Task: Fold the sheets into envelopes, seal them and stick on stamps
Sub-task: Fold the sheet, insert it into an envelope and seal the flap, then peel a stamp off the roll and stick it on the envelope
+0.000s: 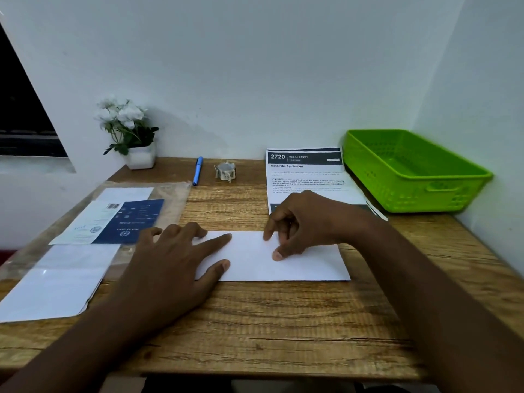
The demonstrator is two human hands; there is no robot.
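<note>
Fingers [218, 241] of my left hand [175, 259] lie spread and flat on the folded white sheet [297, 265], gripping nothing; my right hand [300, 222] is curled, its fingertips and thumb pressed onto the sheet's top, and whether it pinches an edge I cannot tell. Both hands hide the sheet's left end and part of its far edge. It lies at the middle of the wooden desk [269, 321], long axis left to right. Bare wood runs toward me. Beyond sit a printed instruction page [303, 177], partly under my right hand, a green basket [411, 171], a stamp roll [225, 171], a blue pen [198, 170] and, to the left, a plastic sleeve of paper [85, 251].
</note>
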